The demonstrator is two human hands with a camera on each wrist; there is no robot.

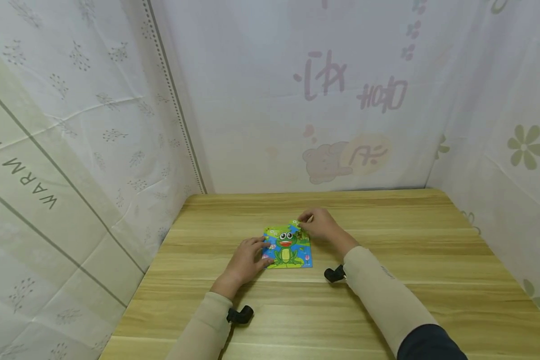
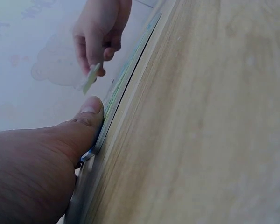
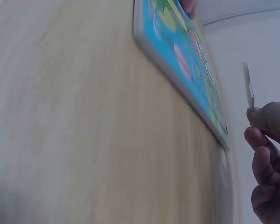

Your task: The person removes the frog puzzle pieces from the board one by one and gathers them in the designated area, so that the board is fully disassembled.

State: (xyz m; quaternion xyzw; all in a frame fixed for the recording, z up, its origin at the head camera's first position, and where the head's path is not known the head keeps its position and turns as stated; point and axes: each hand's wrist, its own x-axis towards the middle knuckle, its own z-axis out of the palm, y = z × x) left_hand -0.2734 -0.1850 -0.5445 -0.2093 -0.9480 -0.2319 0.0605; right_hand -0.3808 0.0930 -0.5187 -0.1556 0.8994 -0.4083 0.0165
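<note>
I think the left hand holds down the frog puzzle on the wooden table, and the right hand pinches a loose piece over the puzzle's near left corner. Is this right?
Not quite: the corner is wrong. The right hand pinches the loose piece over the far right corner of the frog puzzle, as the head view shows. The rest stands: the left hand holds the puzzle down on the wooden table.

Beige sleeves [image 1: 387,295]; black wrist cameras [image 1: 334,274]

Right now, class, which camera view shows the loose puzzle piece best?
The left wrist view: the piece shows clear of the board, pinched by the right hand. The right wrist view shows it edge-on; the head view mostly hides it.
</note>
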